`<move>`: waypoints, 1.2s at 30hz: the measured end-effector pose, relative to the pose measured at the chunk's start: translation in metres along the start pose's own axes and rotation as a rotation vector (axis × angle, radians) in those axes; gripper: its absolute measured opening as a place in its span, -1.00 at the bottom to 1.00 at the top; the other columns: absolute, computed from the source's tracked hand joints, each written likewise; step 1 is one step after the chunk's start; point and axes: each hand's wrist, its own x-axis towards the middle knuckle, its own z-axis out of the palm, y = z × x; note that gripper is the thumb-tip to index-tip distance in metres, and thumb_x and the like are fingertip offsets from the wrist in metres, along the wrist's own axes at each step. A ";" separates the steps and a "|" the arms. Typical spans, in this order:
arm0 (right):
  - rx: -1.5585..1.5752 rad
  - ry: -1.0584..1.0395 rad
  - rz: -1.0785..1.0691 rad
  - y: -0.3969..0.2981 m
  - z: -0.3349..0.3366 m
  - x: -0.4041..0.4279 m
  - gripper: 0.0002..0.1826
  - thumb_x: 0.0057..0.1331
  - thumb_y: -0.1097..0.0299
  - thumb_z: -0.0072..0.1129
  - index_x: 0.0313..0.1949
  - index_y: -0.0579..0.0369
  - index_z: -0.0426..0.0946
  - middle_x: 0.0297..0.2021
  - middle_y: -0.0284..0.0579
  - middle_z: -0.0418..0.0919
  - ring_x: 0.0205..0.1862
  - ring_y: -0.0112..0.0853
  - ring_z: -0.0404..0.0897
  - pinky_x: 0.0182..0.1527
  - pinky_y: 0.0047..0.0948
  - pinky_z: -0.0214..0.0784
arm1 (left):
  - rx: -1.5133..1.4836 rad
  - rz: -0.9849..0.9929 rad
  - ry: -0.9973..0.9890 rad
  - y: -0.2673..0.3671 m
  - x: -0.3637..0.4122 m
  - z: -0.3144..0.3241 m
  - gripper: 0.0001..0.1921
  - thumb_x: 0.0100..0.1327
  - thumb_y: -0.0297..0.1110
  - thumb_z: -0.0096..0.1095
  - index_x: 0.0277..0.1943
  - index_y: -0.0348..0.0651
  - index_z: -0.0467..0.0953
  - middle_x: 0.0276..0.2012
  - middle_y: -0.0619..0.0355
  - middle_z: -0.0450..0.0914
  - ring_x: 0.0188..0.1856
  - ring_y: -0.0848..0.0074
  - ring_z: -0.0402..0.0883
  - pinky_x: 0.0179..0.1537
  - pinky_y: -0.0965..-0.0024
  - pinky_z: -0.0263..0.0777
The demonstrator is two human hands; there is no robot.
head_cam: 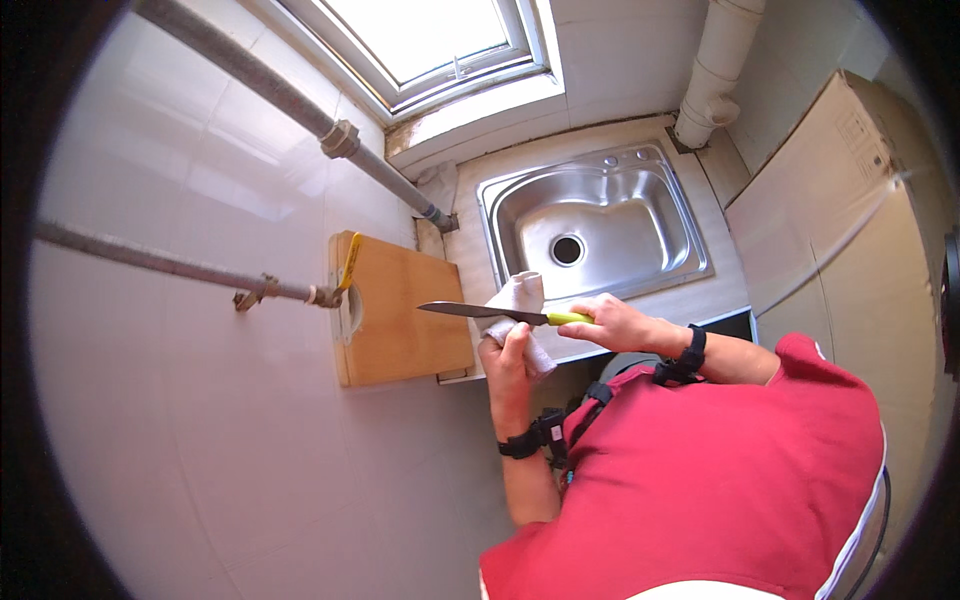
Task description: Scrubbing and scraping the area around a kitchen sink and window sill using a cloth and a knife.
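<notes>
A kitchen knife with a dark blade and a yellow-green handle points left across the front of the counter. My right hand grips the handle. In my left hand is a white cloth, bunched up against the blade near the handle. The left thumb lies on the cloth just below the blade. Beyond the hands is a stainless steel sink with a dark round drain hole.
A wooden cutting board leans at the left wall beside a pipe valve with a yellow lever. Another metal pipe runs down to the counter. A large cardboard box stands right; a white drainpipe rises behind.
</notes>
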 end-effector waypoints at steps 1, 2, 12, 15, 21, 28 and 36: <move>-0.133 0.035 -0.014 0.027 -0.003 0.010 -0.47 0.43 -0.14 0.09 -0.06 0.14 0.61 -0.42 0.18 0.63 -0.33 0.09 0.63 -0.24 -0.04 0.43 | 0.092 -0.012 -0.006 0.007 0.009 0.005 -0.79 0.33 -0.27 0.24 -0.31 -0.25 0.58 -0.45 0.33 0.53 -0.47 0.73 0.44 -0.48 0.55 0.27; -0.134 0.049 -0.013 0.031 -0.013 0.019 -0.47 0.43 -0.15 0.09 -0.06 0.14 0.61 -0.42 0.18 0.63 -0.33 0.10 0.63 -0.25 -0.04 0.44 | 0.146 0.000 -0.012 0.009 0.020 0.007 -0.79 0.33 -0.27 0.25 -0.34 -0.23 0.58 -0.47 0.38 0.50 -0.50 0.74 0.41 -0.50 0.55 0.24; 0.176 0.271 0.155 0.086 -0.079 0.097 -0.68 0.37 0.12 0.27 -0.20 0.17 0.56 -0.54 -0.10 0.54 -0.49 -0.32 0.55 -0.36 -0.28 0.39 | -0.061 -0.121 0.132 -0.013 0.091 0.028 -0.65 0.29 -0.34 0.21 0.04 -0.42 0.50 -0.25 0.15 0.62 -0.27 0.51 0.63 -0.18 0.40 0.54; 0.427 0.125 0.096 0.106 -0.083 0.107 -0.69 0.26 0.21 0.37 -0.17 0.14 0.52 -0.42 -0.33 0.49 -0.34 -0.56 0.47 -0.26 -0.43 0.37 | -0.252 -0.140 0.102 -0.024 0.094 0.031 -0.59 0.25 -0.37 0.17 0.10 -0.43 0.47 -0.11 0.06 0.63 -0.10 0.41 0.66 0.00 0.31 0.55; 0.834 -0.266 0.325 0.107 -0.068 0.121 -0.76 0.14 0.32 0.45 -0.39 0.10 0.52 -0.46 -0.39 0.52 -0.35 -0.61 0.45 -0.25 -0.48 0.34 | -0.498 -0.145 0.166 -0.025 0.114 0.053 -0.36 0.09 -0.31 0.16 0.27 -0.40 0.37 0.11 -0.04 0.57 0.17 0.20 0.57 0.27 0.12 0.39; 0.578 -0.001 -0.013 0.113 -0.088 0.168 -0.88 0.20 0.41 0.23 -0.38 0.19 0.50 -0.54 -0.30 0.49 -0.45 -0.59 0.43 -0.37 -0.43 0.35 | -0.029 -0.265 0.163 -0.036 0.130 0.024 -0.52 0.40 -0.20 0.12 0.22 -0.41 0.41 0.16 0.01 0.55 0.18 0.33 0.56 0.28 0.20 0.35; -0.245 0.293 -0.300 0.141 -0.155 0.264 -0.84 0.20 0.35 0.24 -0.29 0.17 0.60 -0.36 0.03 0.62 -0.33 -0.03 0.64 -0.22 -0.15 0.54 | -0.231 -0.167 0.138 -0.058 0.127 0.039 -0.67 0.43 -0.36 0.01 0.12 -0.39 0.50 0.40 -0.25 0.33 0.43 0.09 0.35 0.44 0.06 0.21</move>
